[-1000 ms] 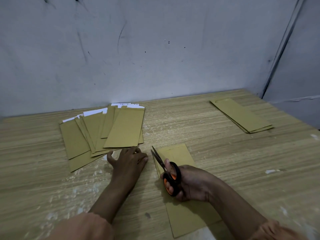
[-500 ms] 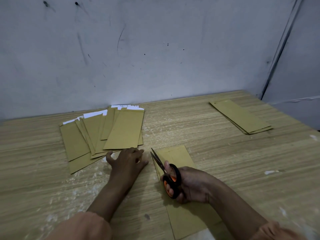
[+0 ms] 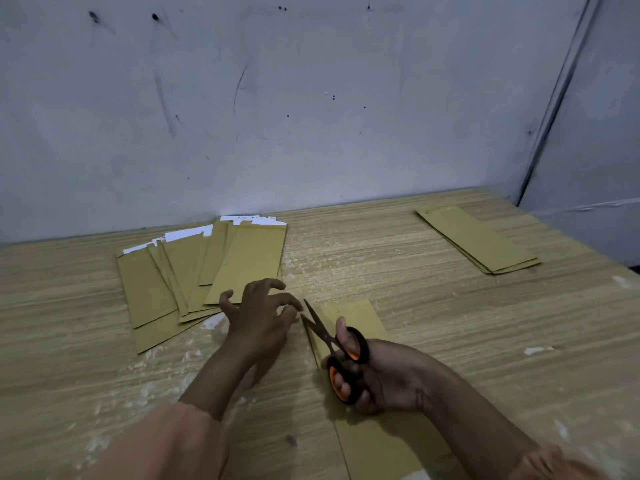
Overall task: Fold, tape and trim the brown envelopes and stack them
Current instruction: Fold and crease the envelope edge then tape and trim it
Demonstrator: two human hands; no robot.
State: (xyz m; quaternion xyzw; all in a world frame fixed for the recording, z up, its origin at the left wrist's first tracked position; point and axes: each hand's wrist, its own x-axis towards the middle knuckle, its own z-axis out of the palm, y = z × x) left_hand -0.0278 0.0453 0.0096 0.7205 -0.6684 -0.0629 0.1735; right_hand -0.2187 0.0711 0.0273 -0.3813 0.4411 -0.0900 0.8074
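I see the right hand [image 3: 388, 379] gripping the scissors [image 3: 337, 351]: thumb through the upper black-and-orange loop, fingers curled through the lower one. Blades are parted, tips pointing up and to the left, lying over the left edge of the brown envelope [image 3: 349, 317] in front of me. That envelope lies flat on the wooden table [image 3: 450, 341], running from mid-table down toward the near edge; the right hand and forearm cover its middle. Whether the blades are actually biting the paper, I can't tell.

Left hand [image 3: 258, 318] sits just left of the scissor tips, raised off the table on my read. Fingers are spread and curled, claw-like, thumb out to the left. Fingertips are close to the blades, but I can't tell whether they're pinching anything. The index finger overlaps the near end of the top envelope in the fan.

Fanned pile of envelopes [image 3: 194, 278] is on the left side of the table, back against the wall [image 3: 311, 98]. They overlap loosely, long sides roughly toward me, with white paper showing at their far ends.

Neat stack of envelopes [image 3: 478, 239] is at far right, well apart from everything else, edges nearly flush, angled diagonally.

Tabletop has white scuffs and flecks, mostly around the left hand and along the right side. Orange sleeves show at the bottom of the view on both arms.
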